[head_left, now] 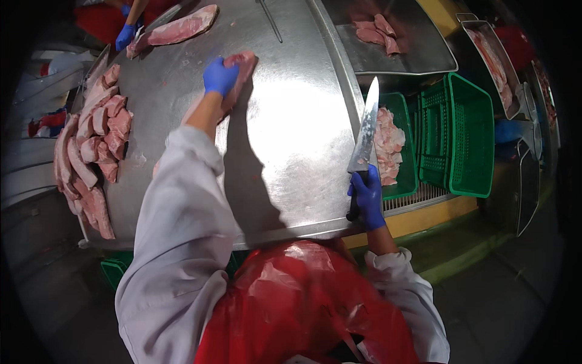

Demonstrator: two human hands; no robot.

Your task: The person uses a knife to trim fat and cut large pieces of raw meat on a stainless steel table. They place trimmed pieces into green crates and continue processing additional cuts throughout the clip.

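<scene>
My left hand (pixel 220 77), in a blue glove, is stretched out over the steel table (pixel 303 133). Its fingers are closed on the far part of a long strip of raw meat (pixel 245 65); my forearm and sleeve hide much of the strip. At the table's right edge, my right hand (pixel 367 198), also gloved in blue, grips the black handle of a large butcher's knife (pixel 366 133). The blade points away from me, apart from the meat, with whitish smears on it.
Cut meat (pixel 91 139) is piled at the table's left. Far left, a co-worker's gloved hand (pixel 125 37) is at a long meat piece (pixel 182 29). Right stand a steel tray (pixel 418 54) with meat pieces, a green crate (pixel 400 191) of pale trimmings and stacked green crates (pixel 473 145).
</scene>
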